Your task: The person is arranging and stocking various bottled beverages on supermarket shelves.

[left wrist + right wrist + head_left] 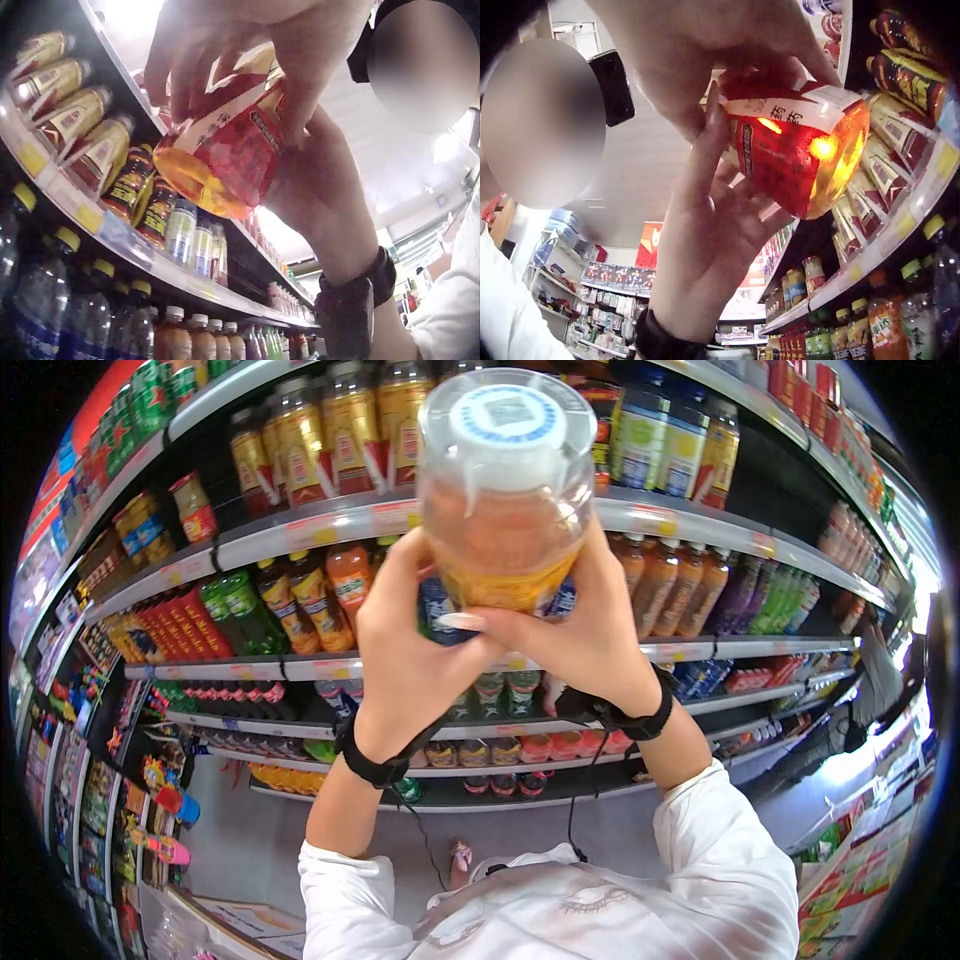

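1 bottle is held up at 12 o'clock in the head view, between the left hand on its 8 o'clock side and the right hand on its 4 o'clock side. Both hands are curled round it; the thumbs meet across the near face, 1 over the other. The bottle is tilted, its clear top and white disc toward the head camera, its amber base toward the shelves. Its red label is partly covered by fingers in both wrist views.

Behind it, the shelf edge runs across. Gold-labelled bottles stand at 10 o'clock from the held bottle, blue-capped bottles at 2 o'clock, and orange drinks at 4 o'clock. Whether the held bottle matches the gold-labelled row cannot be confirmed.

Step in hand, in the inspector's judgement: examination of the bottle off the shelf. Continued reading would call for a slow turn, with fingers shifted off the label. Reshelving would call for an upright bottle, raised clear of the shelf edge, and 1 hand supporting until it stands. The main risk is knocking the neighbouring bottles.
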The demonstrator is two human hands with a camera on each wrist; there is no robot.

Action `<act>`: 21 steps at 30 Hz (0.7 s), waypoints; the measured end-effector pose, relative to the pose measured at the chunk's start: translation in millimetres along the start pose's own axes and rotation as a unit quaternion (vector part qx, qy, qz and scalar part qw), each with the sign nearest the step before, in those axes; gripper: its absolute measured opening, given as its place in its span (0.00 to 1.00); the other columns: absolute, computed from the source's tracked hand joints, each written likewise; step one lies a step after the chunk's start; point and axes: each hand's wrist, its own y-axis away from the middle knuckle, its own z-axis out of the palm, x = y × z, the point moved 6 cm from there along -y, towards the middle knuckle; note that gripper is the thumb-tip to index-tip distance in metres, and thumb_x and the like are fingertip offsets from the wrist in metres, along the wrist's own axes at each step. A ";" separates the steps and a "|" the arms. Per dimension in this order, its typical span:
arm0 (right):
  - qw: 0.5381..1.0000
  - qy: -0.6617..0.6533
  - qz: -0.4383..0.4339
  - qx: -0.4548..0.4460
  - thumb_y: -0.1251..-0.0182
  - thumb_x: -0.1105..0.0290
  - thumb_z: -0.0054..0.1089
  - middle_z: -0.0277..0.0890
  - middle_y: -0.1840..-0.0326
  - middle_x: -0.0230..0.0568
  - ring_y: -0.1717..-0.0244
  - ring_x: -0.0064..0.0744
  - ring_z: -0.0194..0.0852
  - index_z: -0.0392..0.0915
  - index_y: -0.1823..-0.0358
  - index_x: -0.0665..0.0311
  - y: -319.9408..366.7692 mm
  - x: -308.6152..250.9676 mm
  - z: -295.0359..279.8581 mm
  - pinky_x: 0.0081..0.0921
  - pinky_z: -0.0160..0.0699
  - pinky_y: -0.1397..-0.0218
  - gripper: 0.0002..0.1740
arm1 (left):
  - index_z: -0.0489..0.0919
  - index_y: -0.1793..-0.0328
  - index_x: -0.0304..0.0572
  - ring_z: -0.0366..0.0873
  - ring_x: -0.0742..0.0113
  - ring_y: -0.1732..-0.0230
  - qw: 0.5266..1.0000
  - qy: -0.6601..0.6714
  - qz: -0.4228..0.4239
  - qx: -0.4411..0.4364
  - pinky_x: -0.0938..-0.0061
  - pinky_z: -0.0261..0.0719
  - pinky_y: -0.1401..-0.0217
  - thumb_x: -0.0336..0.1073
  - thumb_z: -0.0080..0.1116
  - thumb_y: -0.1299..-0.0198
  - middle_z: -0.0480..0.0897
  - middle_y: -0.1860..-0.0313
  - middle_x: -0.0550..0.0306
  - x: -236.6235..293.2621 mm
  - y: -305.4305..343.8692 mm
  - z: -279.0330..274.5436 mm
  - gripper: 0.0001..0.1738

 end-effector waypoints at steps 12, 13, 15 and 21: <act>0.967 -0.058 0.109 0.221 0.39 0.72 0.72 0.76 0.44 0.43 0.46 0.30 0.79 0.63 0.38 0.68 50.8 35.5 -179.1 0.27 0.79 0.43 0.32 | 0.81 0.58 0.29 0.84 0.69 0.58 0.984 0.081 -0.031 -0.155 0.76 0.78 0.52 0.35 0.51 0.27 0.87 0.58 0.50 22.9 -32.3 129.0 0.14; 0.966 -0.076 0.088 0.233 0.36 0.72 0.70 0.75 0.43 0.41 0.45 0.28 0.77 0.63 0.37 0.68 51.3 41.1 -194.8 0.27 0.78 0.42 0.30 | 0.80 0.58 0.29 0.84 0.70 0.59 0.981 0.091 -0.048 -0.163 0.76 0.78 0.54 0.36 0.50 0.26 0.88 0.60 0.50 22.9 -34.3 140.4 0.15; 0.960 -0.063 0.075 0.262 0.34 0.71 0.68 0.75 0.43 0.40 0.45 0.27 0.76 0.63 0.36 0.67 54.6 63.2 -232.5 0.26 0.75 0.41 0.29 | 0.81 0.62 0.31 0.82 0.61 0.68 0.985 0.074 -0.011 -0.152 0.73 0.76 0.62 0.36 0.54 0.28 0.85 0.69 0.51 19.8 -37.2 166.0 0.14; 0.942 -0.100 0.055 0.316 0.29 0.67 0.63 0.72 0.41 0.38 0.44 0.24 0.71 0.63 0.35 0.66 41.1 129.2 -312.7 0.24 0.68 0.36 0.26 | 0.83 0.73 0.31 0.81 0.54 0.73 0.975 0.091 -0.046 -0.197 0.69 0.76 0.65 0.44 0.52 0.27 0.81 0.79 0.48 16.5 -58.1 240.5 0.26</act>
